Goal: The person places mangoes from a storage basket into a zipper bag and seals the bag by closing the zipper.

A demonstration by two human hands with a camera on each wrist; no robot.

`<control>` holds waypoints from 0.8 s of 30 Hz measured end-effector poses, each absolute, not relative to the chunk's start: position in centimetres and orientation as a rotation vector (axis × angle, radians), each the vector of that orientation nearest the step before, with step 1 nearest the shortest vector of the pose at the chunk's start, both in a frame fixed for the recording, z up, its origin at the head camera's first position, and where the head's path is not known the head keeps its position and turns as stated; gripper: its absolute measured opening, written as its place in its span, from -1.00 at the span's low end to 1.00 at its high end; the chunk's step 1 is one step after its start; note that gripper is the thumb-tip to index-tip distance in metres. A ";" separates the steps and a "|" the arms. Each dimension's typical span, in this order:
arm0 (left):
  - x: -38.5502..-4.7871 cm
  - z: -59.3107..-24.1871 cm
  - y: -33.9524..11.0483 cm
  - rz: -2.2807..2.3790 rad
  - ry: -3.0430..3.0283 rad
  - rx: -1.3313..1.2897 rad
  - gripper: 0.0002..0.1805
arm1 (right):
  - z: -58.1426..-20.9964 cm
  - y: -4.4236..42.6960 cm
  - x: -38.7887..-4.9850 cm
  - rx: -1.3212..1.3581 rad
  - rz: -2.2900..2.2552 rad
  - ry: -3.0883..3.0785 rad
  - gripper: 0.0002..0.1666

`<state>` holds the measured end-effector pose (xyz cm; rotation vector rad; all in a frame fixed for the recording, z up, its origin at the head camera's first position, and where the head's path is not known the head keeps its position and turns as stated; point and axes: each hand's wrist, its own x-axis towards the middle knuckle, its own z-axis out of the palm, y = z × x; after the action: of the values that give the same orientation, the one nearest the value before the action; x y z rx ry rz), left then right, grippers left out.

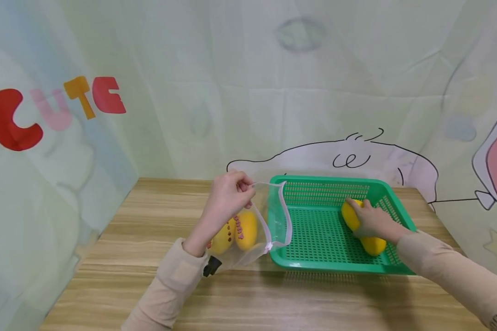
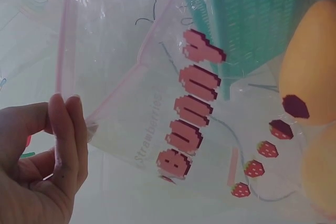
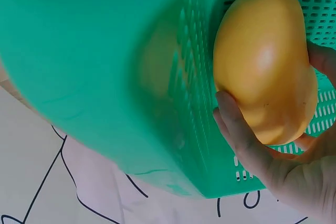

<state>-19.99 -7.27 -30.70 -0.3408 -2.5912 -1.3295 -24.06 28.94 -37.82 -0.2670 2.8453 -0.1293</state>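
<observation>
My left hand pinches the top edge of a clear zip bag with a pink-edged mouth, which spreads apart toward the basket. Printed on the bag are "BUNNY" and small strawberries. Inside it, low down, lie two yellow mangoes. My right hand is in the green basket, gripping a yellow mango with thumb and fingers on its opposite sides. In the head view yellow shows on both sides of that hand; whether it is one mango or two, I cannot tell.
The basket, with slotted walls, stands on a wood-grain table right of the bag. A black clip-like piece shows at the left wrist. Behind the table hangs a printed cloth with cartoon drawings.
</observation>
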 end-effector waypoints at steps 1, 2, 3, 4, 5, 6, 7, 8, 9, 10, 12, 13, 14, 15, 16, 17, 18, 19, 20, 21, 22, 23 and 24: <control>-20.0 -30.7 -7.2 -1.330 -2.592 -0.343 -0.89 | -37.9 29.0 -24.0 -0.275 -0.130 2.851 0.13; -20.0 -30.7 -7.2 -1.330 -2.592 -0.344 -0.89 | -37.9 29.0 -23.9 -0.282 -0.133 2.856 0.13; -20.0 -30.7 -7.2 -1.330 -2.590 -0.347 -0.89 | -37.9 29.0 -23.9 -0.288 -0.130 2.862 0.12; -20.0 -30.7 -7.2 -1.332 -2.589 -0.348 -0.89 | -37.9 29.1 -23.9 -0.292 -0.131 2.866 0.12; -20.0 -30.7 -7.2 -1.332 -2.588 -0.349 -0.89 | -37.9 29.1 -23.9 -0.294 -0.127 2.870 0.12; -20.0 -30.7 -7.3 -1.333 -2.587 -0.350 -0.89 | -37.9 29.2 -23.9 -0.299 -0.125 2.874 0.13; -20.0 -30.8 -7.3 -1.333 -2.586 -0.351 -0.89 | -38.0 29.3 -23.9 -0.302 -0.124 2.878 0.13; -20.0 -30.8 -7.3 -1.334 -2.585 -0.352 -0.89 | -38.0 29.4 -23.9 -0.307 -0.125 2.883 0.13; -20.0 -30.8 -7.3 -1.335 -2.584 -0.353 -0.89 | -38.0 29.4 -24.0 -0.309 -0.124 2.887 0.13; -20.1 -30.8 -7.3 -1.335 -2.585 -0.353 -0.89 | -38.0 29.5 -24.0 -0.310 -0.125 2.890 0.14; -20.1 -30.8 -7.3 -1.333 -2.584 -0.354 -0.89 | -38.1 29.6 -24.0 -0.314 -0.126 2.894 0.14; -20.1 -30.8 -7.3 -1.336 -2.582 -0.355 -0.89 | -38.1 29.7 -24.0 -0.317 -0.125 2.897 0.14; -20.2 -30.8 -7.2 -1.338 -2.580 -0.356 -0.89 | -38.1 29.7 -24.1 -0.322 -0.125 2.898 0.13; -20.2 -30.8 -7.2 -1.340 -2.579 -0.357 -0.89 | -38.0 29.7 -24.1 -0.326 -0.125 2.901 0.13; -20.2 -30.8 -7.2 -1.343 -2.577 -0.358 -0.90 | -38.0 29.7 -24.1 -0.331 -0.126 2.904 0.12; -20.2 -30.8 -7.2 -1.346 -2.575 -0.357 -0.90 | -37.9 29.6 -24.1 -0.338 -0.129 2.908 0.11; -20.2 -30.8 -7.3 -1.347 -2.575 -0.356 -0.90 | -37.9 29.6 -24.1 -0.344 -0.133 2.912 0.11; -20.2 -30.8 -7.3 -1.347 -2.574 -0.356 -0.90 | -37.7 29.5 -24.1 -0.348 -0.135 2.916 0.10; -20.2 -30.8 -7.3 -1.343 -2.576 -0.356 -0.90 | -37.6 29.4 -24.1 -0.351 -0.136 2.923 0.09; -20.2 -30.8 -7.3 -1.341 -2.578 -0.355 -0.90 | -37.4 29.4 -24.1 -0.356 -0.140 2.930 0.09; -20.2 -30.8 -7.3 -1.338 -2.578 -0.354 -0.90 | -37.3 29.3 -24.1 -0.359 -0.143 2.935 0.09; -20.2 -30.8 -7.3 -1.337 -2.580 -0.352 -0.90 | -37.1 29.3 -24.1 -0.361 -0.147 2.938 0.09; -20.2 -30.8 -7.3 -1.335 -2.580 -0.352 -0.90 | -36.9 29.2 -24.0 -0.363 -0.150 2.940 0.09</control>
<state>-20.16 -7.25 -30.77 -0.3523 -2.5804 -1.3349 -24.00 29.18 -36.94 -0.3626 2.9401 -0.1496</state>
